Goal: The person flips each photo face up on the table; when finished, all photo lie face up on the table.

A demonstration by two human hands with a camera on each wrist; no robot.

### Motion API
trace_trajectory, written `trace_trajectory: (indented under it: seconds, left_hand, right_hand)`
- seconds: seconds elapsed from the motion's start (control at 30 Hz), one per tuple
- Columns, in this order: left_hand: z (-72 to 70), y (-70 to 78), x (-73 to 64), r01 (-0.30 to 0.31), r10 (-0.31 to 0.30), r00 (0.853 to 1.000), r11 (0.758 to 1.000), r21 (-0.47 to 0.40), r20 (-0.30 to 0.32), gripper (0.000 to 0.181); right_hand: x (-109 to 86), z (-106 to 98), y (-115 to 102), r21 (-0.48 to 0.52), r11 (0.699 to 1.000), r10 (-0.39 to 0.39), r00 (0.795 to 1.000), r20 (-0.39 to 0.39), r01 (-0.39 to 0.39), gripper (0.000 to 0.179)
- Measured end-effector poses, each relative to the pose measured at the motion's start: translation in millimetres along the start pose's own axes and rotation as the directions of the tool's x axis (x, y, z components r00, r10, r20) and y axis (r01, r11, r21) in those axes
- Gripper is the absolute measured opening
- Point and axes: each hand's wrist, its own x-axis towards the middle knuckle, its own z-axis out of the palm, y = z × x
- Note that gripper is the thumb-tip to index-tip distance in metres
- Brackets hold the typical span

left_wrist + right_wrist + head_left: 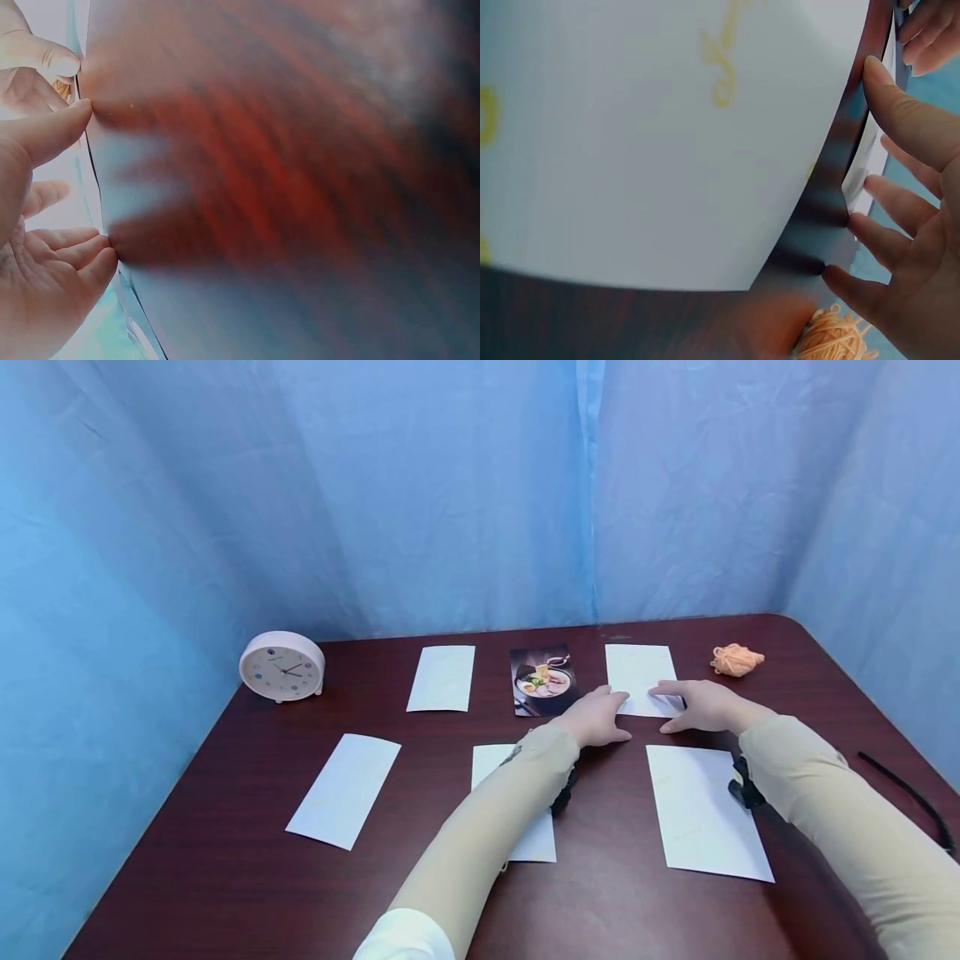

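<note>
At the back right of the table lies a white, blank-side-up card (639, 667). My left hand (594, 717) reaches to its left edge, fingers extended. From the right, my right hand (705, 706) spreads its fingers over the card's near right corner. In the right wrist view, the right hand's fingertips (859, 225) rest at the card and the table beside it. Fingertips of the left hand (56, 262) touch down in the left wrist view. Just left of the left hand lies a face-up picture card (543, 681) of a noodle bowl.
Other white cards lie at back left (441, 678), front left (345, 789), under the left forearm (536, 839) and at front right (708, 810). A round white clock (282, 667) stands at far left. Orange yarn (737, 660) and a black cable (911, 797) lie right.
</note>
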Motion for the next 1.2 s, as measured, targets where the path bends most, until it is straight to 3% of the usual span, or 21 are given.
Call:
trace_trajectory:
  seconds: [0.3, 0.57, 0.9, 1.2]
  left_hand:
    - [0.4, -0.6, 0.9, -0.007, 0.006, 1.0, 0.999, 0.043, 0.02, 0.062]
    - [-2.4, 0.0, -0.9, 0.013, -0.012, 1.0, 0.998, 0.063, -0.02, 0.059]
    - [-0.5, -1.6, 4.4, 0.036, -0.029, 0.998, 0.993, 0.11, -0.062, 0.054]
    - [-0.8, -2.1, 5.4, 0.005, 0.003, 0.998, 0.992, 0.127, -0.065, 0.047]
  right_hand:
    - [-0.4, 1.5, -6.7, 0.007, 1.0, -0.003, 0.997, -0.073, 0.003, 0.063]
    - [2.2, 2.2, -7.8, 0.019, 1.0, 0.006, 0.993, -0.116, -0.004, 0.064]
    - [2.1, 2.6, -10.4, 0.009, 1.0, -0.015, 0.991, -0.132, 0.016, 0.056]
    - [1.2, 4.5, -17.5, -0.061, 0.997, -0.051, 0.991, -0.121, 0.043, 0.044]
